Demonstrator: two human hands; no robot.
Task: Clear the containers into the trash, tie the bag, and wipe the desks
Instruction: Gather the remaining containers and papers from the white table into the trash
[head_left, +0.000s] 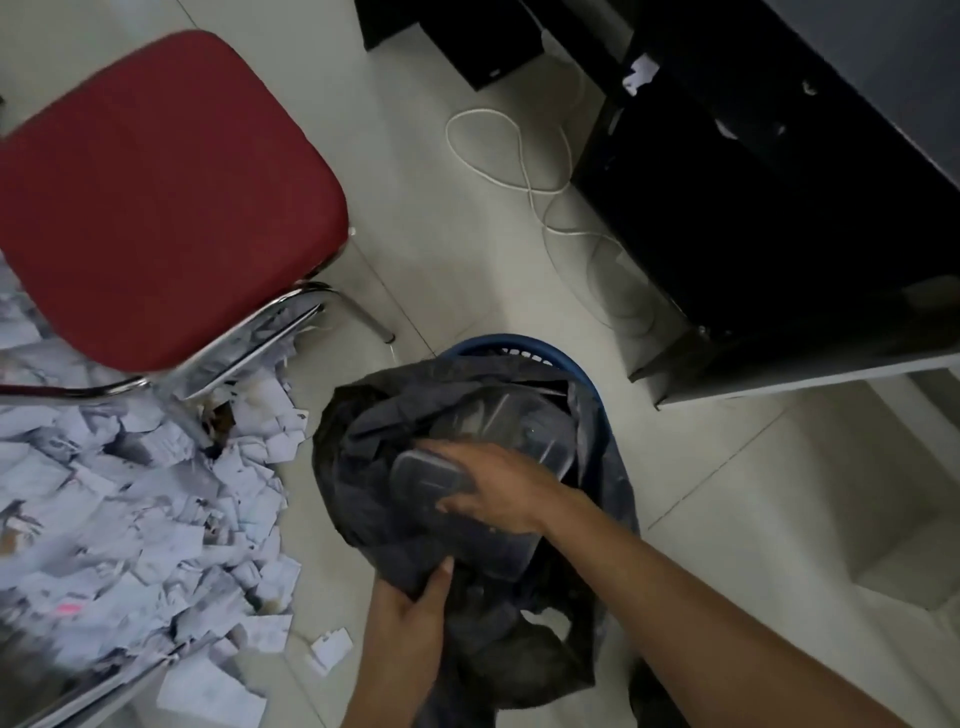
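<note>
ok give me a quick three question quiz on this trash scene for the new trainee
1. True or false: the black bag is already tied shut.
2. What does the left hand grip? A) a broom B) the bag's edge C) a cloth
3. Fill in: the right hand holds a dark plastic ____ in the mouth of the bag, which sits in a blue bin.
Key: 1 false; 2 B; 3 container
</note>
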